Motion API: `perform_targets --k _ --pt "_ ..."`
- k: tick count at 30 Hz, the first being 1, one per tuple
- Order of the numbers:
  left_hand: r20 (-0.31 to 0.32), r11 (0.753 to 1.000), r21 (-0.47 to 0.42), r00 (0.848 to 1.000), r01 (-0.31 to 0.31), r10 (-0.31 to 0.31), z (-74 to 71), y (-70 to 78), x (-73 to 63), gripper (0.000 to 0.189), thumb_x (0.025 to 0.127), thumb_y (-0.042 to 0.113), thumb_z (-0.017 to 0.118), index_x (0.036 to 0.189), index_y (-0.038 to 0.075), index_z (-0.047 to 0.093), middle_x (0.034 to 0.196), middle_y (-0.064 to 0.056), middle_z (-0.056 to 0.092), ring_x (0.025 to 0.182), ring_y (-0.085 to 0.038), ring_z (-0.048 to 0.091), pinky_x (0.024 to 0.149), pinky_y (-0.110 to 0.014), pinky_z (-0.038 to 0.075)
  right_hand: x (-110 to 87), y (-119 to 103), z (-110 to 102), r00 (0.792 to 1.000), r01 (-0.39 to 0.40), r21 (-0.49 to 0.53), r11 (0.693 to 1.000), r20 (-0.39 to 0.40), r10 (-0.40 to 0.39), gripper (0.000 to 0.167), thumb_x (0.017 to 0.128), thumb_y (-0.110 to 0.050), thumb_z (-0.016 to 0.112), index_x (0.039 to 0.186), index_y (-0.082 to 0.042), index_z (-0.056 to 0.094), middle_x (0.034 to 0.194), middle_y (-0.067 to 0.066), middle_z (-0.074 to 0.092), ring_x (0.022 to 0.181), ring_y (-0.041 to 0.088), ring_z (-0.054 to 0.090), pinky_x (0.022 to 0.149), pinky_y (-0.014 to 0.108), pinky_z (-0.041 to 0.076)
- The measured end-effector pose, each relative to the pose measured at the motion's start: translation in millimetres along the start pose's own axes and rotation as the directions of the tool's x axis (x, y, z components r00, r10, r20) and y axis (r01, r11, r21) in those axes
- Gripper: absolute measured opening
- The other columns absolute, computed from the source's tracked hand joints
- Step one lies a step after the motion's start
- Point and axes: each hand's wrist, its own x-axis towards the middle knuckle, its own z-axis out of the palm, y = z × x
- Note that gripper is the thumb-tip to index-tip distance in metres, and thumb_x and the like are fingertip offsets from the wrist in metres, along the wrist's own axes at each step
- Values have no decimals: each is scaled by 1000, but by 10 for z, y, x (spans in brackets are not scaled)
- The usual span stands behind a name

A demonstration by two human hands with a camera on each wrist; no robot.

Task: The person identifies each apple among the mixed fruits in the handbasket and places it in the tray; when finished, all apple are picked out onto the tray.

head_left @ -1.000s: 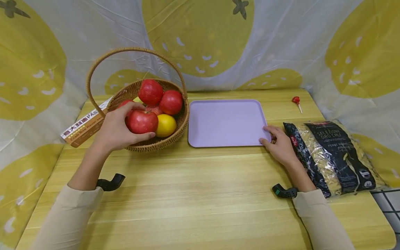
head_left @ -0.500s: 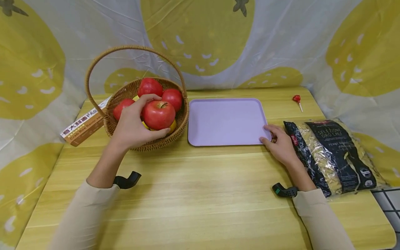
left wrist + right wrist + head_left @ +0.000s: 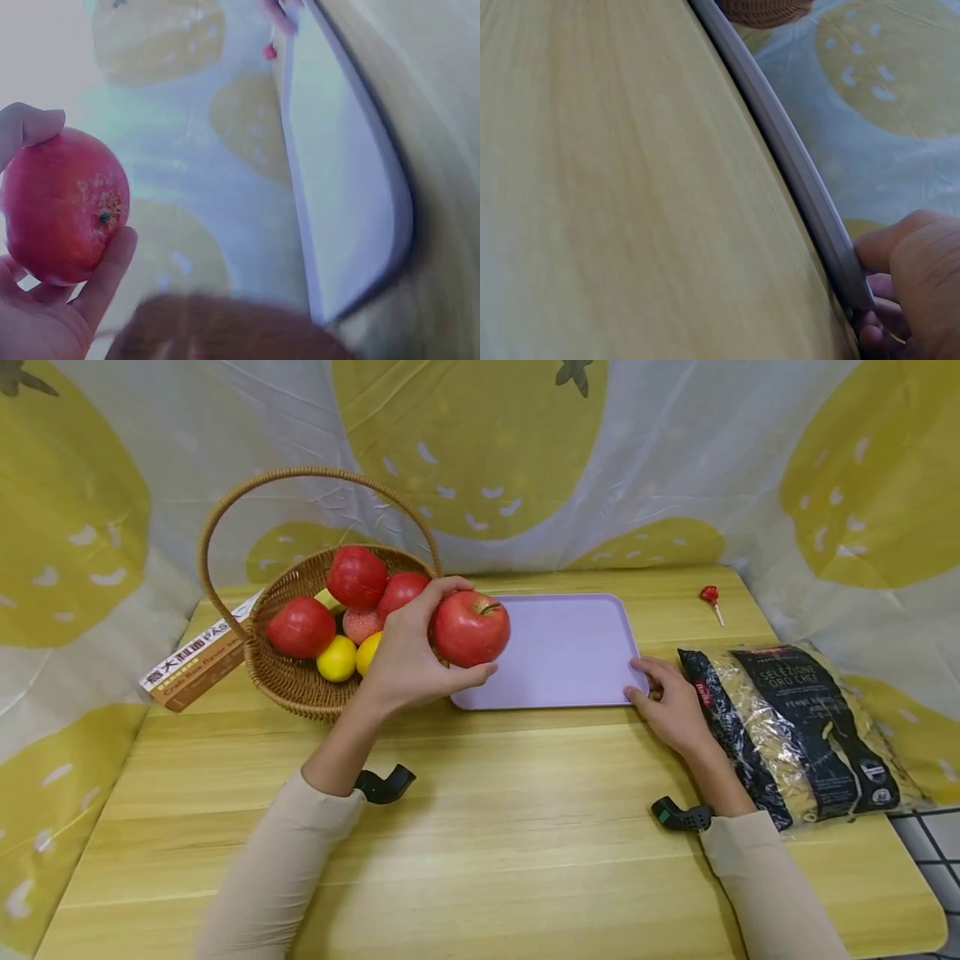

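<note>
My left fingers (image 3: 452, 584) and thumb (image 3: 472, 676) grasp the red apple (image 3: 471, 628) between them, raised off the bench (image 3: 525, 827) beside the basket (image 3: 298, 697); my right fingers (image 3: 651, 667) pinch the lilac tray (image 3: 566, 652) at its right end.

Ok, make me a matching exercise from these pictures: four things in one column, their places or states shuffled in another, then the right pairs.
Things:
1. apple showing its stem
2. tray
3. lollipop
4. pasta box

Places or states:
A. lavender, pinched at one edge by the right grip
B. partly hidden by the basket
C. held in the left grip
D. near the table's far right corner

Pairs: 1-C, 2-A, 3-D, 4-B
</note>
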Motion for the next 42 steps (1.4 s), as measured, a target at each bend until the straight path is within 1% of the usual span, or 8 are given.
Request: perform_targets --k 4,9,13,17,23,34,39,42 --pt "29 995 -101 1000 -5 8 301 41 92 81 68 43 94 137 30 54 126 11 67 109 -6 64 93 -32 58 -6 8 10 1000 14 -5 1000 -22 -14 49 99 -16 67 144 -2 58 149 22 52 102 26 52 80 20 37" --pt "66 995 -94 997 39 -33 642 33 182 83 68 43 94 138 27 52 129 7 66 112 -11 64 97 -34 56 -9 -1 34 999 26 -2 1000 -39 -26 47 98 -14 67 142 0 59 147 22 54 98 24 51 79 21 37" --pt "61 992 -67 993 106 -102 855 -28 246 83 68 39 93 138 27 51 129 5 66 115 -16 61 97 -38 55 -1 -2 42 998 40 -1 999 -47 -40 47 98 -14 67 142 0 59 146 22 55 98 24 51 79 20 37" --pt "36 975 -68 977 213 -211 1007 -120 304 85 67 38 94 139 30 49 134 5 62 120 -21 55 97 -44 54 3 5 45 998 49 -8 999 -49 -50 47 97 -13 67 142 0 59 145 22 55 99 24 51 79 21 37" --pt "26 935 -77 938 347 -346 1152 -292 393 96 70 37 95 147 24 40 142 -4 56 129 -29 51 102 -50 51 -1 16 49 998 40 -18 999 -43 -40 48 97 -14 67 142 0 59 146 22 55 99 25 51 80 24 37" --pt "-146 909 -36 898 415 -415 1251 -654 557 87 72 31 93 145 15 48 142 -12 52 130 -29 52 109 -47 47 2 15 46 998 41 -15 999 -43 -42 48 97 -14 67 142 -1 59 147 22 54 99 25 52 79 21 37" --pt "-177 907 -27 891 419 -417 1279 -802 605 88 73 29 93 148 15 48 144 -12 52 133 -28 50 113 -46 44 1 9 42 998 39 -16 999 -44 -40 48 97 -14 67 142 -1 59 147 22 55 99 26 52 79 21 37" --pt "-169 911 -50 896 409 -411 1295 -882 621 88 74 27 93 149 15 48 146 -11 52 134 -28 50 115 -45 43 1 13 46 998 36 -11 999 -44 -37 48 97 -14 67 142 -1 59 146 22 55 99 26 52 79 21 37"
